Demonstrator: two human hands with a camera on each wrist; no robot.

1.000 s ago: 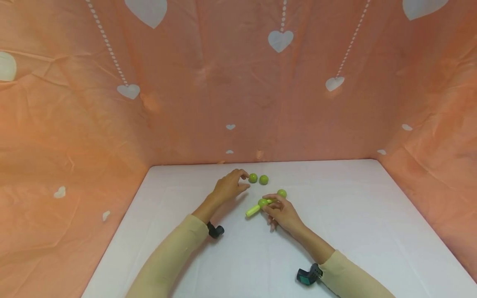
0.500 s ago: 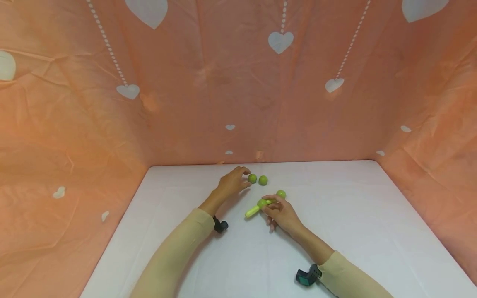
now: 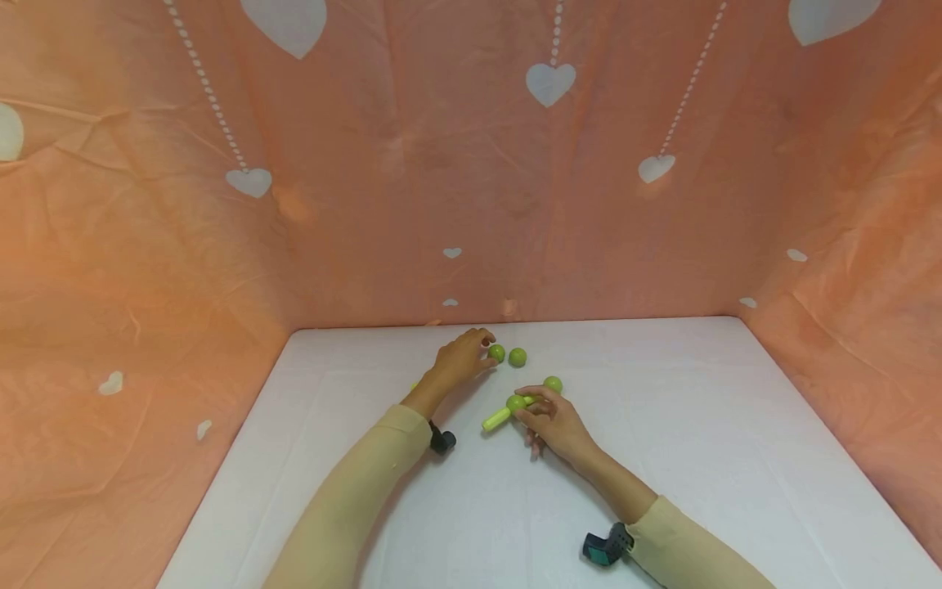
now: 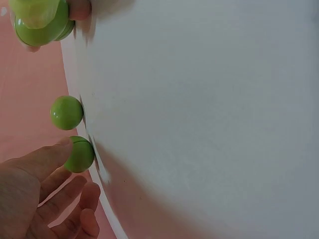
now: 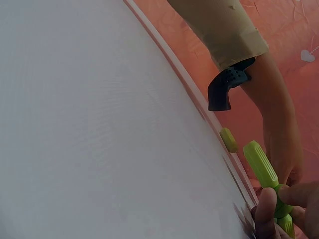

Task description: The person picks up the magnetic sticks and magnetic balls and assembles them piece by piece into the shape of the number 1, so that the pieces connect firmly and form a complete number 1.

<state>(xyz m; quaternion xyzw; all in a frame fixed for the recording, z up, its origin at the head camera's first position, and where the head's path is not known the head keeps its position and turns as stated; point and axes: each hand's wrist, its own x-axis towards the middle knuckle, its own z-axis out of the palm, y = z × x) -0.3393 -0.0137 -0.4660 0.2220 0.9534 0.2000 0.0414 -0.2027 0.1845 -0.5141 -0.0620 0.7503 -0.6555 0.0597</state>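
From my remote post, I record the right hand (image 3: 555,424), just right of centre in the head view, pinching a green ball (image 3: 516,403) threaded on a light-green rod (image 3: 495,420). The rod slants, its near end pointing to the frame's lower left. Another ball (image 3: 553,384) shows beside the index finger; I cannot tell whether it is joined to the rod.

I note the left hand (image 3: 459,357), slightly above and left, with bent fingers at a loose green ball (image 3: 496,353); I cannot tell whether they grip it. A second loose ball (image 3: 518,357) sits just to its right. Both rest on a white table (image 3: 699,425). An orange backdrop (image 3: 397,204) with pale hearts fills the upper frame.
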